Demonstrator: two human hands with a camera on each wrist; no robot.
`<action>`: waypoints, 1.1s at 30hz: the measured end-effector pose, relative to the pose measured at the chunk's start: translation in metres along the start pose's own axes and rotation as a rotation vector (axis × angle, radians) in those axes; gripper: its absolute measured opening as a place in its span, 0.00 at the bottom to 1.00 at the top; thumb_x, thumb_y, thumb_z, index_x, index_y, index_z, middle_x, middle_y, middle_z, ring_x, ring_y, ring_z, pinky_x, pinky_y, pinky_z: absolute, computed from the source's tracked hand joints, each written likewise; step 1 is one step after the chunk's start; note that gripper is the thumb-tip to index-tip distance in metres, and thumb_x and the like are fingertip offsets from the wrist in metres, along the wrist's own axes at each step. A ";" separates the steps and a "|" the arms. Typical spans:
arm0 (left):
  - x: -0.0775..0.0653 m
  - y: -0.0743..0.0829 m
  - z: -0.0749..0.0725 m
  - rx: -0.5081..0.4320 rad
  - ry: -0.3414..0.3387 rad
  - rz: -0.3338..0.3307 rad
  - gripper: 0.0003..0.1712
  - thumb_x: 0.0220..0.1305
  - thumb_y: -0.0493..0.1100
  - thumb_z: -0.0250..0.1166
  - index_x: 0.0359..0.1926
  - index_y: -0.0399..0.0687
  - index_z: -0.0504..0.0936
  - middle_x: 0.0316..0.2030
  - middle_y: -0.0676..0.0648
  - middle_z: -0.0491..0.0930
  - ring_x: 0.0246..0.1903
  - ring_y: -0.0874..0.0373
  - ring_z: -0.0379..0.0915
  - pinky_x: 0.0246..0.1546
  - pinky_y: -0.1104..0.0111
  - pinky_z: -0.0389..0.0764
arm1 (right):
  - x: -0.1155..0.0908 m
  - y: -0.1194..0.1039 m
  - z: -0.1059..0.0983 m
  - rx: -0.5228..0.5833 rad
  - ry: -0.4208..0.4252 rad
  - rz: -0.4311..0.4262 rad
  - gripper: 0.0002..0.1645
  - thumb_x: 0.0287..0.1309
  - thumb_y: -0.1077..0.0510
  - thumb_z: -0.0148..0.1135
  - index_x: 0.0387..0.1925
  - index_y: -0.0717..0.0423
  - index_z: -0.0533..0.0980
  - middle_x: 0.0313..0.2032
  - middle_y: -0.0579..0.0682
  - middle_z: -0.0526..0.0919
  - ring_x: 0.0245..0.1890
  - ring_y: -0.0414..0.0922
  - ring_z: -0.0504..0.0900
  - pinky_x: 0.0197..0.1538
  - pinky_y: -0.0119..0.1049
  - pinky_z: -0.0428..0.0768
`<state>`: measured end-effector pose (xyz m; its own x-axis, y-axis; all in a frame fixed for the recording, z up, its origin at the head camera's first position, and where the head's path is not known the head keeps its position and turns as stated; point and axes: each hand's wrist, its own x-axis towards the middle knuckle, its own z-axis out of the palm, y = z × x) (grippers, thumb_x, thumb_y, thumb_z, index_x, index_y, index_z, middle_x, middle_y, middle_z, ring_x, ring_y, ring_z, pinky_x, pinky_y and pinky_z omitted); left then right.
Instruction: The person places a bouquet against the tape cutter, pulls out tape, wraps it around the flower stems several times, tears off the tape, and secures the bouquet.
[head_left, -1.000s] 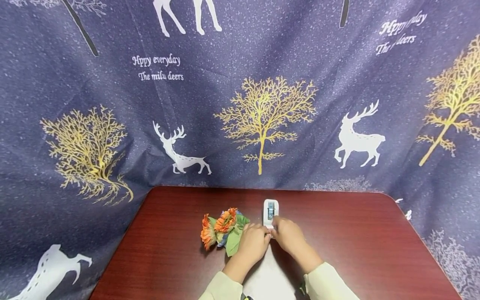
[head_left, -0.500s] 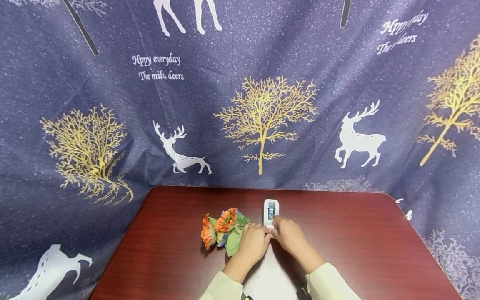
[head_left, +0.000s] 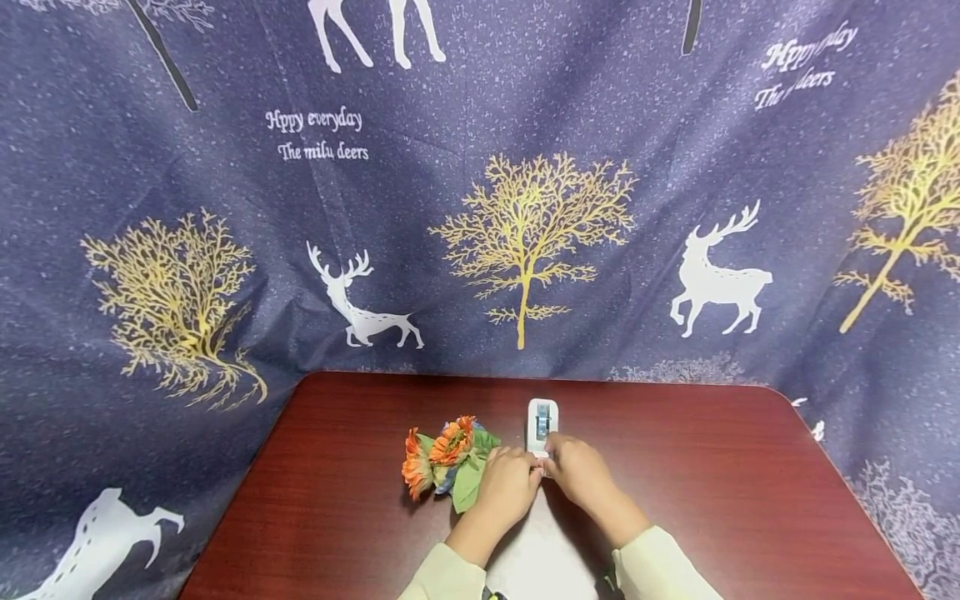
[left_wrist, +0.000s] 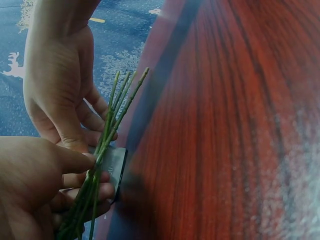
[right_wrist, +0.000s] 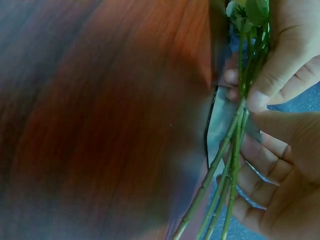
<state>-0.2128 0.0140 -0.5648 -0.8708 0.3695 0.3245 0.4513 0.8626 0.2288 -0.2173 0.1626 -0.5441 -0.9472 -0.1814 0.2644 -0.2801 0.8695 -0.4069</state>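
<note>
A bunch of orange flowers (head_left: pixel 452 442) with green leaves lies in my left hand (head_left: pixel 504 483), its heads toward the left. In the left wrist view, that hand pinches the green stems (left_wrist: pixel 111 127) between thumb and fingers. My right hand (head_left: pixel 581 475) meets it at the same spot. Its thumb presses the stems (right_wrist: pixel 237 150) in the right wrist view, and its fingers curl behind them. Just beyond both hands, a white tape dispenser (head_left: pixel 542 427) with a bluish roll sits on the table. Whether tape lies between the fingers is hard to tell.
The reddish-brown wooden table (head_left: pixel 712 483) has rounded far corners. Behind it hangs a dark blue cloth (head_left: pixel 480 108) printed with deer and trees. Something white (head_left: pixel 536 550) shows below the hands, between the pale sleeves (head_left: pixel 660 567).
</note>
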 end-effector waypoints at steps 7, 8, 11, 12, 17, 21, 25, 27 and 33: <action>0.001 0.000 -0.001 -0.003 -0.003 0.001 0.08 0.66 0.51 0.66 0.33 0.55 0.87 0.33 0.54 0.86 0.38 0.56 0.80 0.55 0.60 0.75 | -0.001 -0.001 -0.002 0.011 -0.006 -0.001 0.14 0.51 0.59 0.75 0.26 0.51 0.73 0.27 0.50 0.84 0.27 0.50 0.82 0.31 0.45 0.79; 0.001 0.000 -0.001 -0.001 -0.002 0.001 0.08 0.66 0.51 0.66 0.33 0.55 0.87 0.33 0.54 0.86 0.38 0.56 0.80 0.55 0.60 0.75 | -0.001 -0.001 -0.003 0.010 -0.007 -0.003 0.14 0.51 0.59 0.75 0.26 0.51 0.73 0.27 0.50 0.84 0.27 0.50 0.83 0.31 0.45 0.79; 0.001 0.000 -0.001 0.003 0.001 0.003 0.09 0.66 0.51 0.66 0.33 0.55 0.87 0.33 0.54 0.86 0.38 0.56 0.80 0.55 0.60 0.75 | -0.001 -0.001 -0.004 0.002 -0.012 -0.005 0.14 0.51 0.59 0.75 0.27 0.51 0.74 0.28 0.50 0.84 0.27 0.51 0.83 0.31 0.46 0.79; 0.001 0.000 -0.001 0.004 0.002 0.003 0.09 0.66 0.51 0.66 0.33 0.55 0.87 0.32 0.54 0.86 0.38 0.56 0.80 0.55 0.60 0.75 | -0.001 -0.002 -0.004 -0.001 -0.013 -0.007 0.14 0.51 0.59 0.75 0.27 0.51 0.74 0.28 0.50 0.85 0.27 0.51 0.83 0.31 0.46 0.80; 0.000 0.000 0.000 0.004 0.004 0.004 0.09 0.66 0.51 0.65 0.32 0.55 0.87 0.32 0.55 0.86 0.38 0.56 0.80 0.54 0.61 0.75 | 0.000 -0.003 -0.006 -0.018 -0.022 -0.006 0.13 0.50 0.59 0.75 0.27 0.51 0.74 0.27 0.49 0.84 0.27 0.51 0.83 0.31 0.46 0.80; 0.000 0.000 0.000 0.005 0.003 0.004 0.09 0.66 0.51 0.65 0.33 0.55 0.87 0.32 0.54 0.86 0.37 0.56 0.80 0.53 0.61 0.75 | 0.000 -0.003 -0.006 -0.027 -0.027 -0.005 0.14 0.50 0.59 0.75 0.27 0.51 0.74 0.27 0.49 0.84 0.26 0.50 0.82 0.31 0.45 0.80; 0.001 0.000 0.000 0.006 0.006 0.005 0.09 0.66 0.51 0.66 0.32 0.55 0.87 0.32 0.54 0.86 0.36 0.56 0.79 0.52 0.62 0.75 | 0.001 -0.003 -0.006 -0.028 -0.038 0.004 0.14 0.50 0.59 0.75 0.27 0.51 0.74 0.27 0.49 0.84 0.26 0.50 0.82 0.31 0.46 0.80; 0.001 0.000 0.000 0.004 0.006 0.004 0.09 0.65 0.51 0.66 0.32 0.55 0.87 0.31 0.54 0.85 0.36 0.56 0.79 0.52 0.62 0.75 | 0.001 -0.003 -0.005 -0.028 -0.046 0.010 0.14 0.51 0.59 0.75 0.27 0.51 0.74 0.26 0.49 0.83 0.26 0.49 0.82 0.32 0.45 0.80; 0.001 0.000 0.000 0.002 -0.002 0.000 0.09 0.66 0.52 0.66 0.33 0.56 0.87 0.33 0.55 0.86 0.37 0.57 0.80 0.52 0.62 0.75 | 0.000 -0.003 -0.006 -0.037 -0.040 0.001 0.14 0.50 0.60 0.75 0.27 0.51 0.73 0.26 0.48 0.82 0.26 0.48 0.81 0.31 0.45 0.80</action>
<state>-0.2141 0.0140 -0.5644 -0.8712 0.3704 0.3223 0.4509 0.8633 0.2266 -0.2158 0.1623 -0.5372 -0.9533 -0.1980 0.2281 -0.2737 0.8858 -0.3747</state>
